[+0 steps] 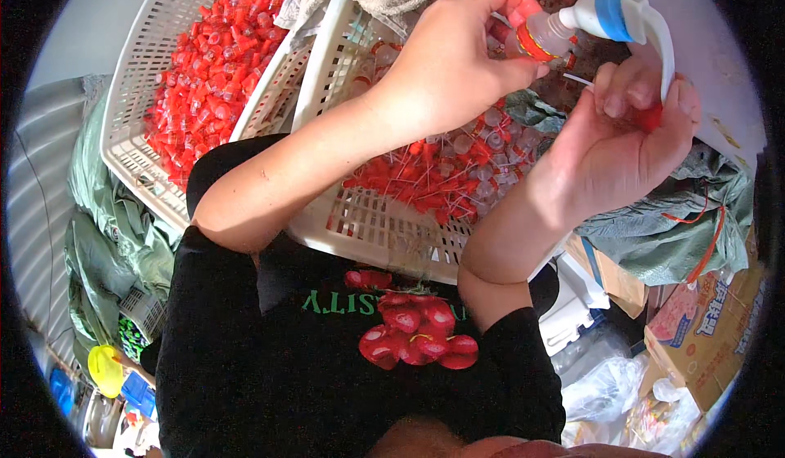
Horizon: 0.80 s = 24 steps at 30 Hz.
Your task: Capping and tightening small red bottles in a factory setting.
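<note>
Up at the blue-banded nozzle point(607, 16), the left hand point(462, 53) pinches a red-banded bottle point(536, 38) that a tilt could misalign, while the right hand point(623, 143) curls round what looks like a red piece point(650, 118).

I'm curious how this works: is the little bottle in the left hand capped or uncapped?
Uncapped, it seems: no cap shows on the bottle, whose clear neck is at the white nozzle.
</note>
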### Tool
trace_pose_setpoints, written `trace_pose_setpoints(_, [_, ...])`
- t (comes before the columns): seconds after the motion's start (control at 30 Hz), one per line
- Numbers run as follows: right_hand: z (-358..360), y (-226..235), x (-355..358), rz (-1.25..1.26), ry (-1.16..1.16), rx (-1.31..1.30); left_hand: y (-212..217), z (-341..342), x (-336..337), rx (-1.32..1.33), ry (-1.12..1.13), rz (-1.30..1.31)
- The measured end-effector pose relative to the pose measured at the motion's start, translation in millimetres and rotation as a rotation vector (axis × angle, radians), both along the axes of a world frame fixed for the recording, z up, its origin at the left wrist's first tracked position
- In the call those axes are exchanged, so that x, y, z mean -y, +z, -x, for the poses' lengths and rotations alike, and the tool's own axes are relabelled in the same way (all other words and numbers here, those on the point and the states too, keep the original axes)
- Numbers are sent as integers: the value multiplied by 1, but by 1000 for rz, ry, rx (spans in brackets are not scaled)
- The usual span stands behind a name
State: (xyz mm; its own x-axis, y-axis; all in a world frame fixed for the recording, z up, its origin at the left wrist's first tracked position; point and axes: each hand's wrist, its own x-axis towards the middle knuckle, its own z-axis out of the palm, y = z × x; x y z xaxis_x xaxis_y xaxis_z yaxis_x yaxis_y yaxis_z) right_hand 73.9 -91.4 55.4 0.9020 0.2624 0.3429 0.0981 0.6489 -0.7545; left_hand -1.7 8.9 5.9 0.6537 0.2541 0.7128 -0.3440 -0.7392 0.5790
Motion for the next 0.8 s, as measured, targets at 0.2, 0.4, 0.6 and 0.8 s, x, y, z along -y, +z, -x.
trace_pose_setpoints(0.2, [-2,-3,2,15,40,51,12,9,11,-87,-86,402])
trace_pose_setpoints(0.4, [-1,-3,1,-1,86,98,19,4,0,-431,-126,635])
trace_pose_setpoints(0.6, [-2,-3,2,27,52,82,11,8,12,-104,-45,318])
trace_pose_setpoints(0.8, [-2,-2,2,28,61,84,6,8,10,-99,-64,341])
